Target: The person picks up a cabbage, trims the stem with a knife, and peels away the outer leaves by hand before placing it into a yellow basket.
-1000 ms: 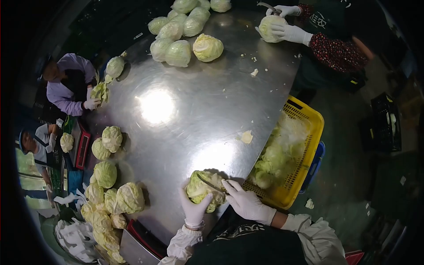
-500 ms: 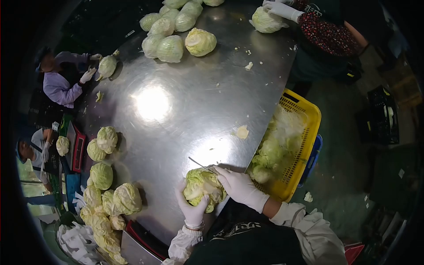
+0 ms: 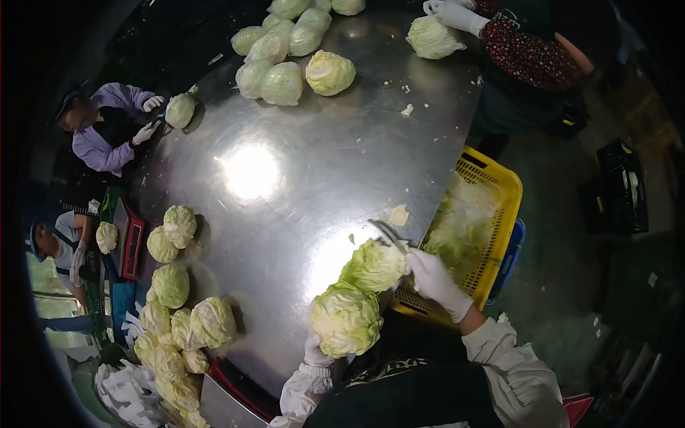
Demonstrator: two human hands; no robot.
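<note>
My gloved left hand (image 3: 318,352) is closed around the lower left of a crinkled, pale green lettuce head (image 3: 346,319) at the table's near edge. Most of its fingers are behind the lettuce. My gloved right hand (image 3: 437,282) grips a knife (image 3: 387,232), its blade pointing up and left over the table. A large outer leaf (image 3: 372,265) is at that hand's fingers and stands away from the top right of the head. Whether the leaf is still joined to the head is hidden.
A yellow crate (image 3: 508,203) of leaves stands right of the metal table (image 3: 285,221). More lettuces (image 3: 212,322) are piled left, near a red scale (image 3: 133,246). Film-wrapped heads (image 3: 281,83) lie at the back. Co-workers (image 3: 107,132) stand across the table and at the back right.
My right hand has moved right with the knife, and a leaf now stands away from the head. The head has turned and shifted slightly right and down in my left hand.
</note>
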